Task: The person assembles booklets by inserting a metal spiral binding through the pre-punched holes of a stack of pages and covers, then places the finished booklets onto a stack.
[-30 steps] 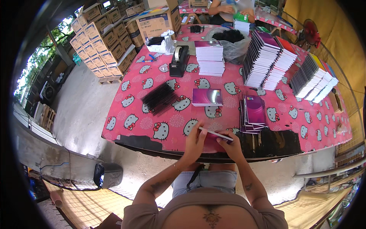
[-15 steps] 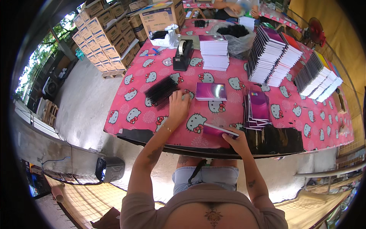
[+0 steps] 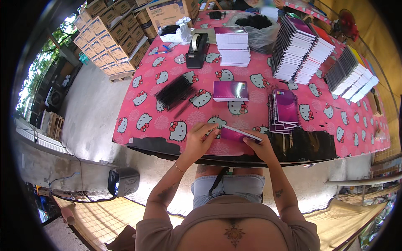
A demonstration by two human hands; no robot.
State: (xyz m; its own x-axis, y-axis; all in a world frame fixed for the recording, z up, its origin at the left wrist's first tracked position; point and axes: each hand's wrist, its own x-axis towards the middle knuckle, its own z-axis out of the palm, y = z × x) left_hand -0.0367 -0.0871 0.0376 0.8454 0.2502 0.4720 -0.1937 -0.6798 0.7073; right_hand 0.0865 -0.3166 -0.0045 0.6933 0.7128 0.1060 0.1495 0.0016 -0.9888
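Note:
In my right hand (image 3: 260, 146) is a small notebook (image 3: 234, 134) with a purple cover, gripped at its right end and tilted, with its long page edge up. My left hand (image 3: 203, 138) is closed in a pinch at the notebook's left end; what its fingertips hold is too small to make out. Beyond the left hand lies a pile of black spiral binding coils (image 3: 173, 93), with a single loose coil (image 3: 184, 108) beside it. A short stack of purple notebooks (image 3: 230, 91) sits ahead of both hands.
Right of my hands are overlapping spiral-bound notebooks (image 3: 285, 109). Farther back stand a tape dispenser (image 3: 197, 52), a notebook stack (image 3: 233, 48), a bag of black coils (image 3: 255, 31) and tall notebook piles (image 3: 295, 50). Cartons (image 3: 111, 37) are stacked left of the pink table (image 3: 159, 121).
My left hand has come back from the coil pile to the left end of the notebook. One coil now lies apart from the pile. My right hand keeps hold of the notebook.

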